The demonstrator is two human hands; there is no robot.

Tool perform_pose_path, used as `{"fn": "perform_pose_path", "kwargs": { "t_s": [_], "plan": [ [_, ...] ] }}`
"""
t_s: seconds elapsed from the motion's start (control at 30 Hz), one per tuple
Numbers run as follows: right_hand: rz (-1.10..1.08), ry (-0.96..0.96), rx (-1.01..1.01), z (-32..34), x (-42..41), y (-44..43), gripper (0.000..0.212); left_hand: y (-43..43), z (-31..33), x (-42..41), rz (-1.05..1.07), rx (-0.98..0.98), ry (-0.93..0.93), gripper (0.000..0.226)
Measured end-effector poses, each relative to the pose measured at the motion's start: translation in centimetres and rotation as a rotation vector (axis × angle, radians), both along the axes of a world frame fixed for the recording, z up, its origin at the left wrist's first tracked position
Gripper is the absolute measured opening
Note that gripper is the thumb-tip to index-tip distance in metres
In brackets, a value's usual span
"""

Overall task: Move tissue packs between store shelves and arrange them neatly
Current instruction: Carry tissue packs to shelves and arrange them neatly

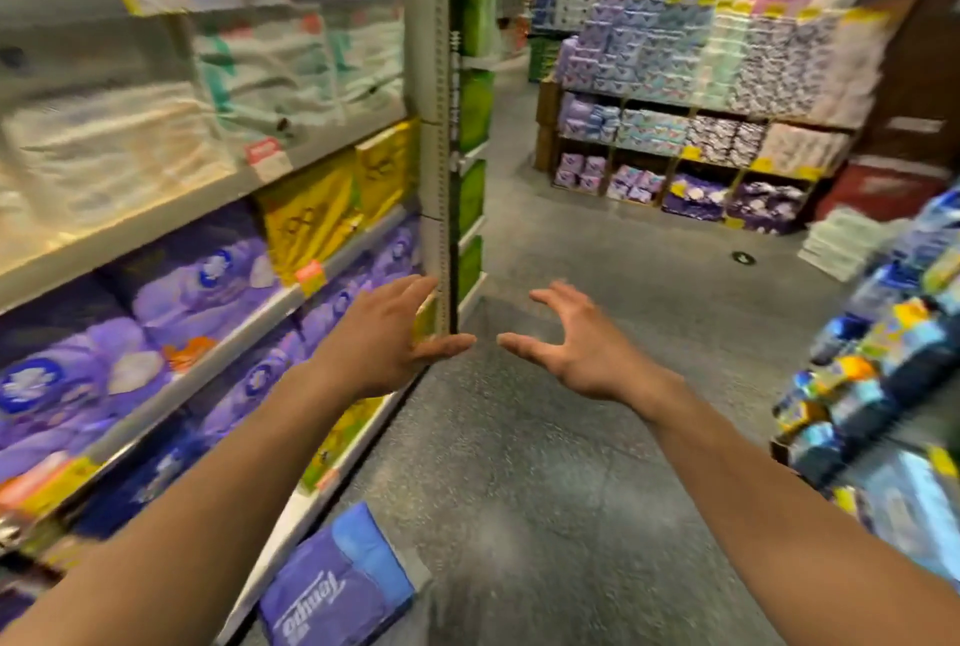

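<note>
Purple-blue tissue pack (335, 593), logo upside-down, on floor (519, 489) beside shelf (293, 502).

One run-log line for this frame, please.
left hand: open, empty | right hand: open, empty | blue tissue pack: on floor beside shelf

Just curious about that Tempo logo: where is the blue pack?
Head view, bottom left: the blue pack sits at the base of the left-hand shelves, on the aisle side.

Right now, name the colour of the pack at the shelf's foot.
The pack is purple with a blue section and white lettering; head view.
</note>
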State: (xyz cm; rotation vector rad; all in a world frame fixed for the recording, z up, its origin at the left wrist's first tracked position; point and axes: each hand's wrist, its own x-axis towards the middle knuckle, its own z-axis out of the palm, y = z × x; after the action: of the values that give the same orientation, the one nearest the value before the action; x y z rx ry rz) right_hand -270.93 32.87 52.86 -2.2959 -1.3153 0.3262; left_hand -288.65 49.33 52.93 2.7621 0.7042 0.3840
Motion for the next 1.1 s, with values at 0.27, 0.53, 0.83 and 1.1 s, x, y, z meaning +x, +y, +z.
{"fn": "perform_pose_path", "kwargs": {
  "t_s": [0.27, 0.53, 0.83, 1.1],
  "plan": [
    [-0.240, 0.080, -0.104, -3.5, 13.5, -7.2, 0.088, -2.7, -5.1, 17.3, -0.163, -0.144, 0.069, 0.133],
    [-0.404, 0.108, -0.168, -6.9, 28.0, -5.8, 0.099, 0.7, -7.8, 34.8, -0.332, -0.150, 0.216, 0.107],
    [-0.662, 0.172, -0.108, -7.1, 47.3, -0.8, 0.103, 8.8, -6.6, 58.7, -0.558, -0.117, 0.290, 0.108],
    [-0.824, 0.179, -0.036, -9.3, 64.3, 0.0, 0.092, 10.6, -7.6, 79.4, -0.730, -0.040, 0.286, 0.135]
  ]
}}
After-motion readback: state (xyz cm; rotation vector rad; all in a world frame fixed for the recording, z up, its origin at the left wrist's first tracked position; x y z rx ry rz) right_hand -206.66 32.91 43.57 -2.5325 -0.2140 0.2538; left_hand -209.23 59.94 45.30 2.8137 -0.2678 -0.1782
